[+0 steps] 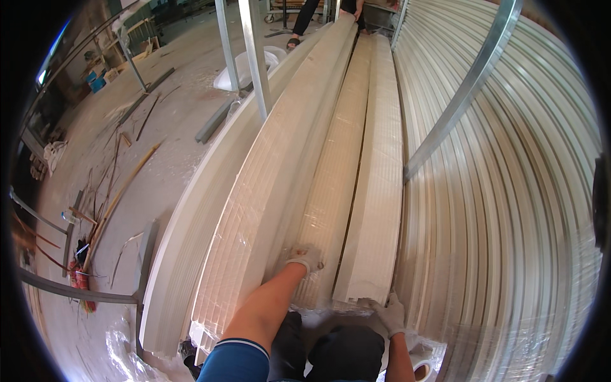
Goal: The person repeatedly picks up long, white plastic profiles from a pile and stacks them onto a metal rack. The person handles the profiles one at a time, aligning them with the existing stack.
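Note:
Long cream ribbed panels lie side by side in plastic-wrapped bundles, running away from me. My left hand point(307, 258), in a pale glove, reaches onto the near part of the middle bundle point(340, 146); its fingers are smeared and partly hidden. At the near end of the right bundle point(375, 191), my gloved right hand point(389, 314) grips the corner, thumb up along the side and fingers at the end face. A tilted wrapped bundle point(280, 134) stands left of the middle one, with another pale bundle point(184, 274) beyond it.
Another person's hand point(358, 11) is at the tilted bundle's far end. Metal posts point(254, 60) rise at the left, and a slanted one point(461, 95) at the right. Stacked ribbed panels point(503, 210) fill the right side. Sticks, a bamboo pole point(121, 194) and metal pieces litter the left floor.

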Action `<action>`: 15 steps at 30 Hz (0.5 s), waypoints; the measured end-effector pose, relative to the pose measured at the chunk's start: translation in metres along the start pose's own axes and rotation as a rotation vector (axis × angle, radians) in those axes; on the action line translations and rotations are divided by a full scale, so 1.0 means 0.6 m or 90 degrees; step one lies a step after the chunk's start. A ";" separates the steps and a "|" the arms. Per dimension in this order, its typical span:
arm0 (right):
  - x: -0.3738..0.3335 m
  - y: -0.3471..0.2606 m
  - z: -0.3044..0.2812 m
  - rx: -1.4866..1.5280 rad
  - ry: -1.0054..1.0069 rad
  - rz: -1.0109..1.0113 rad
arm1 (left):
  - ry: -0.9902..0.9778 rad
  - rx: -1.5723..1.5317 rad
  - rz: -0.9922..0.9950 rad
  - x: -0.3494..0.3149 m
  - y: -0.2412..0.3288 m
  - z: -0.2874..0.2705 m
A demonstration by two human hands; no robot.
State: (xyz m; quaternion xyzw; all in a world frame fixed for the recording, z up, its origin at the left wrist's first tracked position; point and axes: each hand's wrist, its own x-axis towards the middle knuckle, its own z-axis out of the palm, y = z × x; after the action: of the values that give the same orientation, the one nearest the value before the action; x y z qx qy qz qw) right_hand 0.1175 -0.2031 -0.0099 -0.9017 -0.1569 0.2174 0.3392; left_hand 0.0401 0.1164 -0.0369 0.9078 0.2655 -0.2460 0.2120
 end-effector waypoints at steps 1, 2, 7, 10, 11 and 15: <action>-0.001 0.000 0.000 -0.012 0.005 -0.009 | -0.006 -0.017 -0.003 -0.004 0.001 -0.002; -0.001 0.000 0.000 -0.020 0.010 -0.019 | -0.003 -0.034 -0.009 -0.006 0.002 -0.003; -0.001 0.003 0.002 -0.063 0.015 -0.025 | -0.039 -0.017 -0.030 0.001 0.006 0.000; -0.002 0.003 0.003 -0.050 0.029 -0.045 | -0.043 0.024 -0.029 0.007 0.008 0.002; -0.003 0.003 0.003 -0.045 0.032 -0.051 | -0.045 0.042 -0.037 0.007 0.008 0.002; -0.004 0.000 0.001 -0.056 0.019 -0.027 | -0.042 0.037 -0.027 0.002 0.008 0.000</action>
State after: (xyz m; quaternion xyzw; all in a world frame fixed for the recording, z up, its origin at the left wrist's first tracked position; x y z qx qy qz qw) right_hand 0.1153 -0.2035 -0.0097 -0.9154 -0.1803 0.1895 0.3059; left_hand 0.0435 0.1132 -0.0364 0.8994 0.2700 -0.2875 0.1886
